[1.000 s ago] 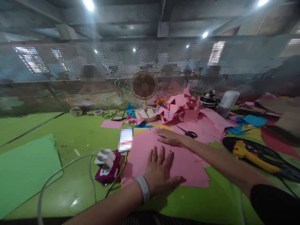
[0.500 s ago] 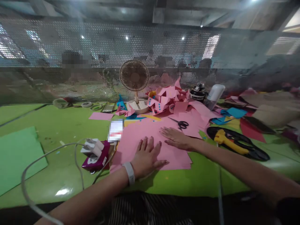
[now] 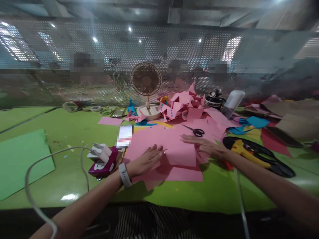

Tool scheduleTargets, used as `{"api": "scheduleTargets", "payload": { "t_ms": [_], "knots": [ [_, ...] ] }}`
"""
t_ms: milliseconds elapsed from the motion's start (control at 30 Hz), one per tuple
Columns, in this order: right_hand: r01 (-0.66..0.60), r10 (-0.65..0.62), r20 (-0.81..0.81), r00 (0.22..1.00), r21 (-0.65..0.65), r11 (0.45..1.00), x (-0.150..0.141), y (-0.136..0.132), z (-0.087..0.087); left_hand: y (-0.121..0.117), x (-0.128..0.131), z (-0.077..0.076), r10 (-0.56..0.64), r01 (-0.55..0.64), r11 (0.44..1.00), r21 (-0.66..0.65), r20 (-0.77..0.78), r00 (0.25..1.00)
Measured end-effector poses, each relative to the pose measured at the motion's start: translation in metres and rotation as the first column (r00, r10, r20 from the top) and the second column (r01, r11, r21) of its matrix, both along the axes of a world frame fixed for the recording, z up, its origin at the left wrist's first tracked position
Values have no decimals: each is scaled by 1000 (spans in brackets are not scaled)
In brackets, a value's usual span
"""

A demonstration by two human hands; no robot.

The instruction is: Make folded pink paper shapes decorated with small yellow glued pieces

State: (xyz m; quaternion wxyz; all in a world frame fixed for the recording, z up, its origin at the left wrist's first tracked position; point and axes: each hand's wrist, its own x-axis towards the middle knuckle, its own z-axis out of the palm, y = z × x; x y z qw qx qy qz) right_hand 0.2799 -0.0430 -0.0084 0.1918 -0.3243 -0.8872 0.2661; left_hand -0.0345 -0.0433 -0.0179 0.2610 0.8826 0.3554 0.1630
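Note:
Pink paper sheets (image 3: 171, 141) lie layered in front of me, their edges out of line. My left hand (image 3: 146, 161), with a pale band on the wrist, rests on the left part of the sheets, fingers stretched out close together. A thin pale sliver shows at its fingertips, too small to name. At the right edge of the paper is my right hand (image 3: 205, 146), its index finger extended across the sheet and the lower fingers partly hidden. Black-handled scissors (image 3: 198, 132) lie just beyond that hand.
Folded pink paper pieces (image 3: 180, 103) are heaped at the back beside a small fan (image 3: 146, 79). A phone (image 3: 125, 136) and a purple power strip with white plugs (image 3: 104, 162) stand left. A yellow-handled tool (image 3: 240, 151) lies on a black tray right. Green sheet (image 3: 23, 162) far left.
My left hand has turned and drawn in its spread fingers. My right hand has shifted right to the paper's edge. The top sheets have moved, leaving lower ones showing at the front.

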Motion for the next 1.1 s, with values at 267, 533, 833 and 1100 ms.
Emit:
{"api": "scheduleTargets", "payload": {
  "t_ms": [267, 533, 833, 1100],
  "knots": [
    [-30, 3, 91, 996, 295, 955, -20, -14, -9, -22, 1, 15, -104, 96, 994, -56, -172, 980],
    [327, -337, -49, 940, 408, 853, -30, -29, -8, -35, -5, 21, -11, 18, 999, 38, -164, 986],
    [45, -186, 427, 885, 320, 946, -42, -80, 10, -16, -12, 43, 226, -165, 936, -310, 171, 959],
    [2, -242, 510, 825, 426, 905, -59, -60, 0, -11, -14, 42, 236, -199, 940, -277, 106, 966]
  ]
}}
